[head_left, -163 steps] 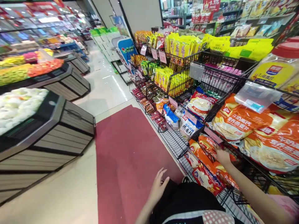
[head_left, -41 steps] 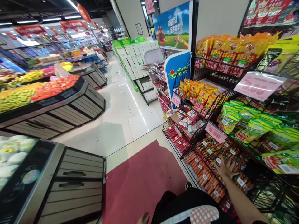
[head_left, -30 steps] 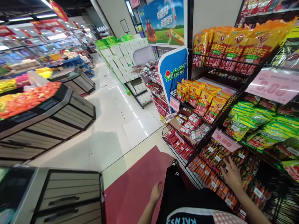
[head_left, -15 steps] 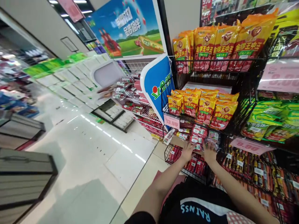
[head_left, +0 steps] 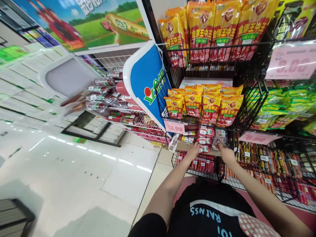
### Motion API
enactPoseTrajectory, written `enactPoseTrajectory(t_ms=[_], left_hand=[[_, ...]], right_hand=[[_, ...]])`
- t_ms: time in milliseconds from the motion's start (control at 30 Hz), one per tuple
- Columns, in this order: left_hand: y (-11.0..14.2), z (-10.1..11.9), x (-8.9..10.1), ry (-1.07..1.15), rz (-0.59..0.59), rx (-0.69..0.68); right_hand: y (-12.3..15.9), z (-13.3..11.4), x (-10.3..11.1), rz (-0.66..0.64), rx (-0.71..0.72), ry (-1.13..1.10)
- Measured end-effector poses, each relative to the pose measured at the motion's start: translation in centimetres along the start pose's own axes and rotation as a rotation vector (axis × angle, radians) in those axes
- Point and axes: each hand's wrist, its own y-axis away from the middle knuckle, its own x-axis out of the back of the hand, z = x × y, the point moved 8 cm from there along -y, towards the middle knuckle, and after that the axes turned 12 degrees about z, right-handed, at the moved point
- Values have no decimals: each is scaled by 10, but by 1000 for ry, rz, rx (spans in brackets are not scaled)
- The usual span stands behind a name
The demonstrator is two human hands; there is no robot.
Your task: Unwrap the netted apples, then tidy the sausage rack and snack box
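A cardboard box (head_left: 183, 146) of packaged sausages sits in a wire rack below the shelf of small yellow bags. My left hand (head_left: 193, 151) is at the box's front, its fingertips extended against the red sausage packs (head_left: 204, 141) with white labels. On the right side of the box, my right hand (head_left: 226, 154) has its fingers closed on a clear-wrapped pack (head_left: 219, 143). What is inside that wrapper is too blurred to make out. Dark packs with yellow labels (head_left: 188, 138) lie left of the red ones.
Small yellow sausage bags (head_left: 194, 105) stand on the wire shelf just above my hands. A pink price tag (head_left: 174, 126) hangs at its left corner, beside a blue side panel (head_left: 146, 75). More sausage packs (head_left: 265, 158) fill the rack at right. Pale tiled floor (head_left: 128, 184) lies left.
The view has moved closer to the rack and shifted right. My hands have spread a little farther apart, and the box's front edge shows between them.
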Motion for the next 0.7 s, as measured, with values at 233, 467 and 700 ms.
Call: enactPoseTrajectory(t_ms=[233,467,700], left_hand=[[4,-20,-3,50,-50,51],[7,-15,-2,73,-15,138],[14,-7,-4,146,15,148]], right_hand=[[-34,37,52,52,-245,-27],[-13,6,48,336,-16,-53],[77,-28,-49,419,395,-18]])
